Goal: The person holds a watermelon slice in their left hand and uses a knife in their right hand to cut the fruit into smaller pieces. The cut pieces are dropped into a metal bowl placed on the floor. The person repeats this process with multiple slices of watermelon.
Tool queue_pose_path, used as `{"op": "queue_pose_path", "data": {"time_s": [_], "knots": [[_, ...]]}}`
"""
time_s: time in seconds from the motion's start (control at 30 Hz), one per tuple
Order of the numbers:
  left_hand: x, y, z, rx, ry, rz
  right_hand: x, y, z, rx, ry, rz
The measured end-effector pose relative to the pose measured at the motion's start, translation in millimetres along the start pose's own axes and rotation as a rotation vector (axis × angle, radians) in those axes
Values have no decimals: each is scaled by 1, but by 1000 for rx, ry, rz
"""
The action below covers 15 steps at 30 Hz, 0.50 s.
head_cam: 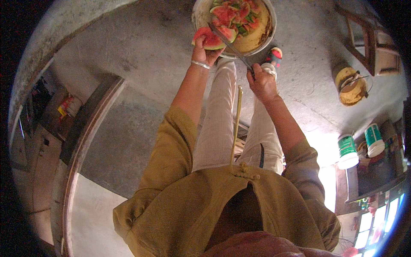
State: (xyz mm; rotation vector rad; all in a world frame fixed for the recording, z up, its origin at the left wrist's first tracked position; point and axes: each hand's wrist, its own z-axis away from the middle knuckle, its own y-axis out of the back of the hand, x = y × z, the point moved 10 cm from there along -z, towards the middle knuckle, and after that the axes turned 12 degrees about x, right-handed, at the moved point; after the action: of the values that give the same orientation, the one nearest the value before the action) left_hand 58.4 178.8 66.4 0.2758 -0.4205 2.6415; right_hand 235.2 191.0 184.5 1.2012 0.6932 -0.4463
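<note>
My left hand (205,53) grips a wedge of watermelon (211,36) by its green rind, red flesh facing up. In my right hand (263,82) is the handle of a long knife (236,50). Its blade slants up and left across the flesh of the wedge; whether it has cut in, I cannot tell. Both hands are at the near side of a round basin (268,40), with the wedge over its left rim. Inside the basin lie several cut watermelon pieces (226,14), red with green rind.
A yellowish bucket with a wire handle (352,88) stands on the concrete floor (308,64) to the right. Beyond it is a wooden chair-like frame (364,41). Two green-and-white tubs (347,151) sit lower right. A doorway edge (93,119) curves along the left.
</note>
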Motion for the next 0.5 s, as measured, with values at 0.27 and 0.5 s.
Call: {"op": "queue_pose_path", "data": {"time_s": [0.27,0.5], "knots": [[-5,-15,1,-61,65,6,78,-55,24,-96,-186,158],[-1,8,-18,-61,-8,-103,47,-20,10,32,-115,84]]}}
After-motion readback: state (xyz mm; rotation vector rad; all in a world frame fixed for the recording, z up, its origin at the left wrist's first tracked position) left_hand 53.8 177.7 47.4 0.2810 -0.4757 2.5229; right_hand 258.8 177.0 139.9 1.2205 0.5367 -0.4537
